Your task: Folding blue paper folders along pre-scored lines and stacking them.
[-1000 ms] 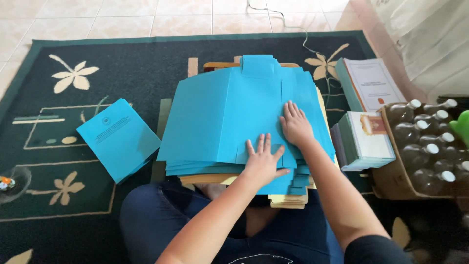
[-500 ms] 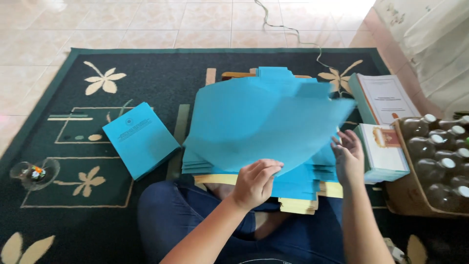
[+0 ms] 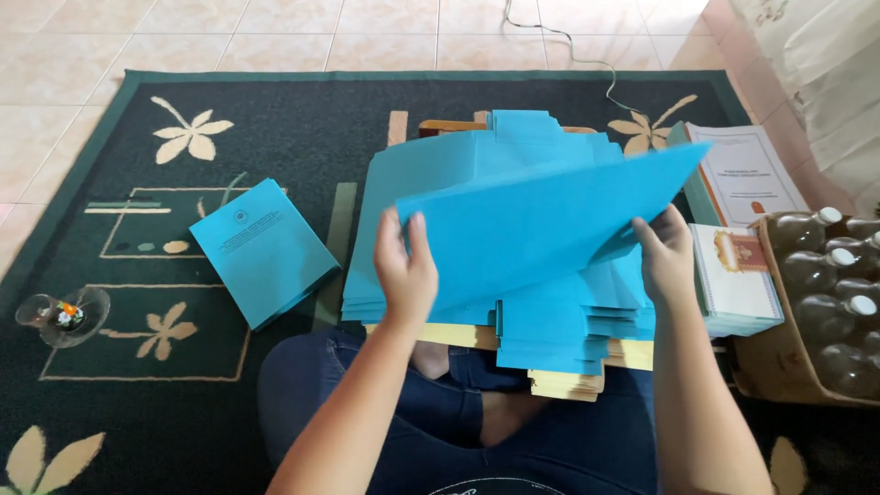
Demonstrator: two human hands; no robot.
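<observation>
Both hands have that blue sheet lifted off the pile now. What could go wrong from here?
1. The blue sheet is pinched only at its near corners by the left hand and right hand; it may sag, bend or crease.
2. The blue stack lies uneven and overhangs the wooden board; a dragging edge might slide sheets off.

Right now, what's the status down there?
Left hand and right hand each grip one blue sheet, lifted above the blue stack. Nothing blocking.
</observation>
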